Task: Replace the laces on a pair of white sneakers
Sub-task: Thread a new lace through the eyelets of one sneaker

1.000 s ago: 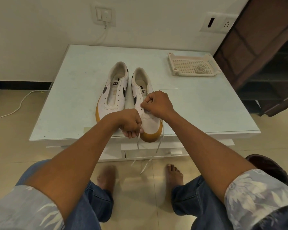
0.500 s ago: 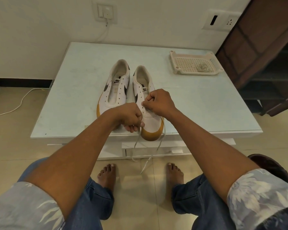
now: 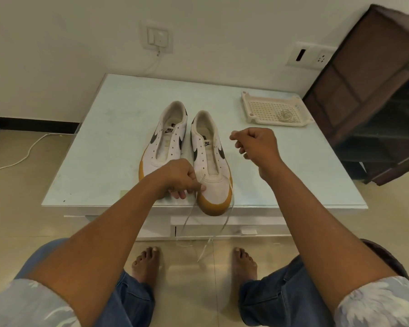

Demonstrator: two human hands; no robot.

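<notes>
"Which step is this?"
"Bottom eyelets, I'd say. The left hand [image 3: 177,178] pinches the lace [image 3: 187,218] at the toe of the right-side sneaker [image 3: 210,161], at the table [image 3: 104,149] front edge. The right hand [image 3: 255,146] is curled; round what, I can't tell."
"Next?"
"Even both ends, then cross."

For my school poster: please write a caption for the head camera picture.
Left hand pinches the lace of one white sneaker; right hand hovers curled beside it.

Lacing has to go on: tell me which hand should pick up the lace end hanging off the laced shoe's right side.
Probably the right hand: it hovers beside the laced shoe, seemingly holding nothing, on the side where that lace end hangs. The left hand is busy pinching the other strand.
</notes>
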